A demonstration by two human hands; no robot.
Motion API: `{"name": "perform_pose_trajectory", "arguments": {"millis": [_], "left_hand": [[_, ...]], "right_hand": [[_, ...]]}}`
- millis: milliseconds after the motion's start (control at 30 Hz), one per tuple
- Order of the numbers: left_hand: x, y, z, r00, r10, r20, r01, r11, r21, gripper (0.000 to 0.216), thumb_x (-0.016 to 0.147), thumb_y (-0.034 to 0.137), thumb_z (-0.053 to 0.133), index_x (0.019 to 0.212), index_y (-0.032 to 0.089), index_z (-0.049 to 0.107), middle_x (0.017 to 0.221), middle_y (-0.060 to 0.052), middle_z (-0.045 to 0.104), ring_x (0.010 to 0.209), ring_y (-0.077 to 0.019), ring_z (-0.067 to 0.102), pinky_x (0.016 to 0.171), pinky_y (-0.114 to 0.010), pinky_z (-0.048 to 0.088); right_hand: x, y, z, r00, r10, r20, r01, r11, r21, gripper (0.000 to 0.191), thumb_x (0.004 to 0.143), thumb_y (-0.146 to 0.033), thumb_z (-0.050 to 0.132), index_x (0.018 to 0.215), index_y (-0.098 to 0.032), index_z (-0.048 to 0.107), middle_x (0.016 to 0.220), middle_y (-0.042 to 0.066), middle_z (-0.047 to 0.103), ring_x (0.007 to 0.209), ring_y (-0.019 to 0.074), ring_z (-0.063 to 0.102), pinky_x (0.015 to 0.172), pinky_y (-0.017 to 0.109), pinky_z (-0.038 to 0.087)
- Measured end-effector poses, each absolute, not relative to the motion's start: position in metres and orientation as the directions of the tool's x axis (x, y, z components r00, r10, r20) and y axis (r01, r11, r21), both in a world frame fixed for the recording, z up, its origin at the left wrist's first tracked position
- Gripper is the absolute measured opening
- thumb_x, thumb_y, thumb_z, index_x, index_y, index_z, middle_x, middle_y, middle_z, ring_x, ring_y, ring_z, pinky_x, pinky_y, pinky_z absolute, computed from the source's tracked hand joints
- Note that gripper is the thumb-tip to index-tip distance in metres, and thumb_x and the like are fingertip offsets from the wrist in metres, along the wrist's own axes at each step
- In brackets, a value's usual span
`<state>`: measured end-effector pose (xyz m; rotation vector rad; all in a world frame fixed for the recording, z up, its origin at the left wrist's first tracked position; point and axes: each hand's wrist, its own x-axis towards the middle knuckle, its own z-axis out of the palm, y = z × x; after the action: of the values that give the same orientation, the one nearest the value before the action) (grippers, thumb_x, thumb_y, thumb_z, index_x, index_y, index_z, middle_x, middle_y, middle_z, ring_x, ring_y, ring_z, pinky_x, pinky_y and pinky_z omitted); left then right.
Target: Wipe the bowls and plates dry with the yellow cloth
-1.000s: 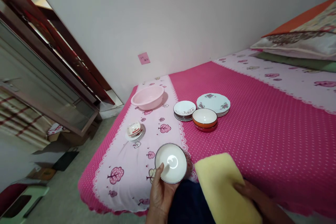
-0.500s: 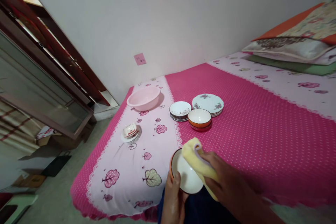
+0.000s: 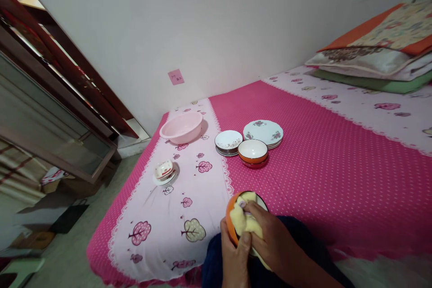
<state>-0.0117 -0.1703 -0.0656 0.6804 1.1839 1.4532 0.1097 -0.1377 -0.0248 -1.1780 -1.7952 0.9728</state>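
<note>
light: even, soft, bright | shadows: faint | blur: bottom-right corner | distortion: wide-angle bend at edges

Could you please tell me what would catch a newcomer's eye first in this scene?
The bright pink dotted bedspread fills the view. At its near edge, the left hand holds an orange bowl while the right hand presses a yellow cloth into it. Farther back sit stacked plates and a pink basin.

Two bowls (image 3: 253, 152) (image 3: 231, 217), three plate stacks (image 3: 263, 131) (image 3: 228, 140) (image 3: 165, 174), one basin (image 3: 181, 127).
</note>
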Motion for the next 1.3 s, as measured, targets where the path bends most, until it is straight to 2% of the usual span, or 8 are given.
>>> {"name": "perform_pose_trajectory", "arguments": {"millis": [100, 333, 500, 633, 800, 1033, 1200, 1300], "left_hand": [[-0.012, -0.174, -0.065, -0.195, 0.965, -0.176, -0.346, 0.100, 0.933, 0.079, 0.065, 0.057, 0.090, 0.127, 0.019, 0.058, 0.123, -0.014, 0.071, 0.112, -0.0327, 0.067, 0.099, -0.037, 0.050], [-0.026, -0.180, -0.058, -0.026, 0.985, -0.171, -0.405, 0.146, 0.902, 0.081, 0.067, 0.050, 0.090, 0.136, 0.023, 0.056, 0.132, -0.014, 0.067, 0.122, -0.0341, 0.062, 0.106, -0.042, 0.046], [-0.040, -0.180, -0.039, 0.250, 0.958, -0.138, -0.532, 0.255, 0.808, 0.078, 0.071, 0.055, 0.086, 0.138, 0.024, 0.059, 0.140, -0.015, 0.063, 0.133, -0.0374, 0.055, 0.113, -0.045, 0.041], [-0.041, -0.183, -0.041, 0.252, 0.952, -0.175, -0.547, 0.289, 0.786, 0.097, 0.060, 0.052, 0.095, 0.144, 0.026, 0.055, 0.140, -0.016, 0.063, 0.137, -0.0398, 0.052, 0.115, -0.048, 0.040], [-0.032, -0.189, -0.059, 0.188, 0.955, -0.229, -0.630, 0.296, 0.718, 0.102, 0.055, 0.057, 0.095, 0.145, 0.029, 0.057, 0.139, -0.015, 0.066, 0.137, -0.0423, 0.053, 0.112, -0.050, 0.045], [-0.030, -0.189, -0.056, 0.192, 0.973, -0.128, -0.620, 0.221, 0.753, 0.095, 0.062, 0.059, 0.091, 0.145, 0.026, 0.058, 0.136, -0.017, 0.067, 0.135, -0.0424, 0.054, 0.112, -0.050, 0.044], [-0.035, -0.185, -0.048, 0.215, 0.969, -0.124, -0.565, 0.227, 0.793, 0.087, 0.069, 0.055, 0.088, 0.144, 0.021, 0.059, 0.128, -0.018, 0.070, 0.127, -0.0390, 0.060, 0.112, -0.050, 0.043], [-0.038, -0.186, -0.039, 0.250, 0.947, -0.201, -0.509, 0.305, 0.805, 0.081, 0.070, 0.057, 0.087, 0.138, 0.020, 0.065, 0.126, -0.017, 0.071, 0.124, -0.0385, 0.062, 0.108, -0.049, 0.047]], "right_hand": [[0.109, -0.140, -0.030, -0.255, 0.963, 0.087, 0.262, 0.155, -0.953, 0.042, 0.074, -0.016, 0.052, 0.112, -0.022, 0.066, 0.109, 0.009, 0.074, 0.100, 0.0262, 0.068, 0.091, 0.036, 0.055], [0.116, -0.146, -0.053, -0.175, 0.983, -0.061, 0.212, -0.023, -0.977, 0.063, 0.071, -0.032, 0.059, 0.133, -0.018, 0.060, 0.133, 0.014, 0.066, 0.128, 0.0339, 0.058, 0.113, 0.047, 0.045], [0.121, -0.145, -0.035, -0.303, 0.952, -0.042, 0.072, -0.020, -0.997, 0.044, 0.073, -0.027, 0.058, 0.115, -0.019, 0.066, 0.102, 0.008, 0.073, 0.099, 0.0283, 0.068, 0.091, 0.039, 0.055], [0.122, -0.148, -0.035, -0.344, 0.938, -0.050, -0.075, -0.081, -0.994, 0.041, 0.075, -0.030, 0.060, 0.114, -0.018, 0.067, 0.100, 0.007, 0.075, 0.094, 0.0279, 0.069, 0.086, 0.038, 0.056], [0.124, -0.154, -0.056, -0.284, 0.952, -0.118, 0.014, -0.119, -0.993, 0.055, 0.075, -0.036, 0.065, 0.127, -0.021, 0.064, 0.126, 0.012, 0.071, 0.119, 0.0339, 0.063, 0.100, 0.045, 0.052], [0.130, -0.157, -0.039, -0.392, 0.917, -0.074, 0.209, 0.010, -0.978, 0.051, 0.075, -0.024, 0.060, 0.125, -0.017, 0.065, 0.126, 0.015, 0.070, 0.118, 0.0335, 0.064, 0.103, 0.045, 0.051], [0.124, -0.153, -0.003, -0.604, 0.789, 0.116, 0.193, 0.286, -0.938, 0.025, 0.083, -0.015, 0.051, 0.095, -0.021, 0.072, 0.095, 0.007, 0.075, 0.087, 0.0222, 0.068, 0.085, 0.032, 0.054], [0.122, -0.154, 0.003, -0.610, 0.767, 0.198, 0.186, 0.381, -0.906, 0.029, 0.082, -0.012, 0.051, 0.096, -0.021, 0.075, 0.105, 0.010, 0.075, 0.100, 0.0256, 0.068, 0.098, 0.038, 0.051]]}}
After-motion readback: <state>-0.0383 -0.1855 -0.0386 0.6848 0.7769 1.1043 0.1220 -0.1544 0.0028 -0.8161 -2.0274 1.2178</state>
